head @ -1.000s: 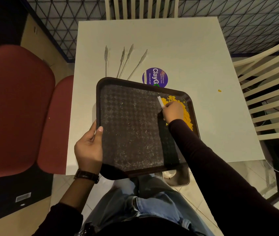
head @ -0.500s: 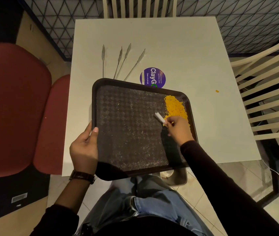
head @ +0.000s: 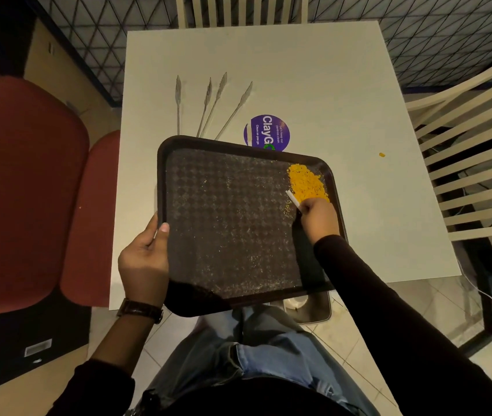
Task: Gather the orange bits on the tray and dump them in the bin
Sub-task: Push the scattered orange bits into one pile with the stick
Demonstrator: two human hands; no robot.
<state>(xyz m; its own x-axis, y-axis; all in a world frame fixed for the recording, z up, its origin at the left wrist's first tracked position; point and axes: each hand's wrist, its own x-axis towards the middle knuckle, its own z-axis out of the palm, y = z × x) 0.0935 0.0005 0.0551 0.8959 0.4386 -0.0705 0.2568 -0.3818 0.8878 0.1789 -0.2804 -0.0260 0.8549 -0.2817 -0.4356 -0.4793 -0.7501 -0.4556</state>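
The right hand [head: 318,217] covers the near end of the white stick [head: 292,199] and the near edge of the orange bits [head: 306,181]. The tray [head: 161,181] hides the near ends of four thin sticks [head: 207,96] and part of the purple sticker [head: 268,130], with words too small to read.

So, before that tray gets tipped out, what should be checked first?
1. Bits gathered: the orange pile sits in the far right corner of the tray: ok.
2. Tray swept clean: fine specks are scattered across its surface: not ok.
3. Tray held firmly: the left hand grips its left edge, thumb over the rim: ok.
4. Tool ready: the right hand holds the white stick at the pile's near edge: ok.
5. Nothing left outside: a stray orange bit lies on the table, right of the tray: not ok.
6. Bin within reach: no bin can be made out in view: cannot tell.
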